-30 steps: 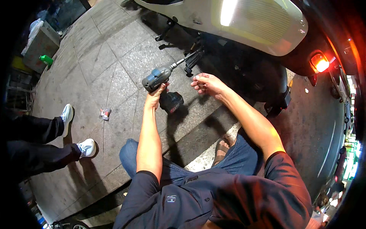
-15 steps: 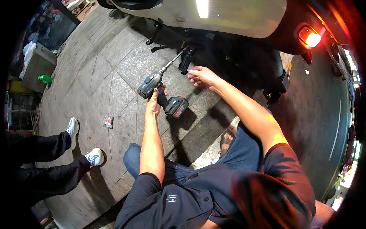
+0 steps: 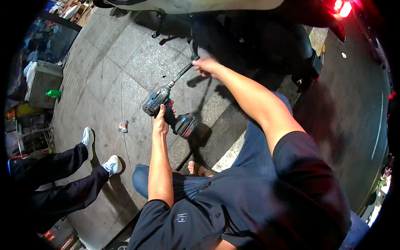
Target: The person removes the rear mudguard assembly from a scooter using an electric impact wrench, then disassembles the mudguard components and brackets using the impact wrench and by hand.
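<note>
Clamped around the handle of a cordless impact driver point(image 3: 156, 101), a person's left hand point(image 3: 161, 118) holds the tool above grey paving slabs point(image 3: 104, 62), its battery pack point(image 3: 186, 125) angled toward the person's lap; the right hand point(image 3: 208, 67) has its fingers bent at the far end of the driver's long extension shaft point(image 3: 181, 74), though whether they pinch it cannot be told, just below the dark underside of a parked motor scooter point(image 3: 246, 46) with a glowing red taillight point(image 3: 342, 8), while a bystander's white sneakers point(image 3: 112, 165) stand near a small crumpled packet point(image 3: 123, 126)
</note>
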A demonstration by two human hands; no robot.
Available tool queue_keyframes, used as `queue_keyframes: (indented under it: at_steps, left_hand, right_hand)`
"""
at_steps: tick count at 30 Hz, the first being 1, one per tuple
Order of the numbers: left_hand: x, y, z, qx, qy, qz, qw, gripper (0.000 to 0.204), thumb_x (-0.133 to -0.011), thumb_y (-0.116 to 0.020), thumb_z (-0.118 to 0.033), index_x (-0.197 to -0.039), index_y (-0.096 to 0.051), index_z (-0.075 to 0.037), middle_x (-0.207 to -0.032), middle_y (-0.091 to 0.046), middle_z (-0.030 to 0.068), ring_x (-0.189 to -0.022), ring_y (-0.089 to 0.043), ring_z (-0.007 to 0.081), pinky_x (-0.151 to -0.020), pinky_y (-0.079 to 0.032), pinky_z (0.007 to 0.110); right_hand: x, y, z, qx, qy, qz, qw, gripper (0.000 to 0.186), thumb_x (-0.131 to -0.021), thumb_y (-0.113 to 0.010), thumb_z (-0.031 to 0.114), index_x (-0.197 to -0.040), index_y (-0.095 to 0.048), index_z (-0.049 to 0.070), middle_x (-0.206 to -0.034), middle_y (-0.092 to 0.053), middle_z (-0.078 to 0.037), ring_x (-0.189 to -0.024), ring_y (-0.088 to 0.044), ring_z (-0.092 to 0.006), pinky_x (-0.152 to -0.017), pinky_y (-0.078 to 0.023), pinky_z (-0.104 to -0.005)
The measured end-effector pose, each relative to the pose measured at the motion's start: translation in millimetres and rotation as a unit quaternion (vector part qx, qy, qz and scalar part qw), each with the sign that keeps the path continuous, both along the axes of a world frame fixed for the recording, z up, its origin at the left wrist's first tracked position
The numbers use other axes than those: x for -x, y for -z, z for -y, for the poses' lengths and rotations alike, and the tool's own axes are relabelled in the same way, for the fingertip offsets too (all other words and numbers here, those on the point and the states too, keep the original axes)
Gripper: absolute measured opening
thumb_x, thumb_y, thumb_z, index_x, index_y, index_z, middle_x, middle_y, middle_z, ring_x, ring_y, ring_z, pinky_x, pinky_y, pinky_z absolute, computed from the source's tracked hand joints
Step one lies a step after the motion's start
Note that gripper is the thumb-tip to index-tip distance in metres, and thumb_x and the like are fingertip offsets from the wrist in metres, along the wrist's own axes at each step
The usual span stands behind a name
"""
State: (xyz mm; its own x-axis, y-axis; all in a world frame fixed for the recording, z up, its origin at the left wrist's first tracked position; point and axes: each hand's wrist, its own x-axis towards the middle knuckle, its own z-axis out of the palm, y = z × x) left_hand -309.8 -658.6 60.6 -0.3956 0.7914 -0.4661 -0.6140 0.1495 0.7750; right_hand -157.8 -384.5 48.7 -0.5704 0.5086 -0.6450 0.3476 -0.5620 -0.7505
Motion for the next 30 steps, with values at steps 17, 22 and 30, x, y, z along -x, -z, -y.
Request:
queue_keyframes:
  at_steps: [17,22,30]
  left_hand:
    - [-2.7,-98.5,15.3,0.097,0.025,-0.099,0.990,0.049,-0.083,-0.066,-0.038,-0.117,-0.054,-0.005,-0.097,-0.066,0.0115,-0.074,-0.062,0.0163,-0.060,-0.050,0.027]
    - [-8.0,-119.4,24.3,0.077,-0.058,-0.069,0.993,0.048,-0.081,-0.068,-0.037,-0.114,-0.057,-0.004,-0.095,-0.066,0.0111,-0.079,-0.063,0.0174,-0.064,-0.051,0.029]
    - [19.0,-133.4,19.2,-0.025,-0.185,-0.029,0.982,0.039,-0.083,-0.067,-0.035,-0.110,-0.058,-0.008,-0.091,-0.066,0.0074,-0.073,-0.062,0.0147,-0.059,-0.051,0.026]
  right_hand:
    - [-13.0,27.5,43.5,-0.395,-0.477,0.204,0.758,0.058,-0.073,-0.071,0.038,-0.122,-0.052,0.012,-0.121,-0.055,-0.015,-0.114,-0.051,-0.0326,-0.093,-0.043,-0.0436]
    - [-12.8,35.1,31.7,-0.426,-0.364,0.199,0.804,0.040,-0.073,-0.064,0.033,-0.104,-0.063,0.009,-0.107,-0.063,-0.016,-0.099,-0.059,-0.0335,-0.083,-0.048,-0.0438]
    - [-100.7,-44.3,-1.1,-0.409,-0.068,0.241,0.878,0.041,-0.078,-0.061,0.041,-0.099,-0.067,0.006,-0.093,-0.067,-0.014,-0.089,-0.064,-0.0289,-0.078,-0.049,-0.0380]
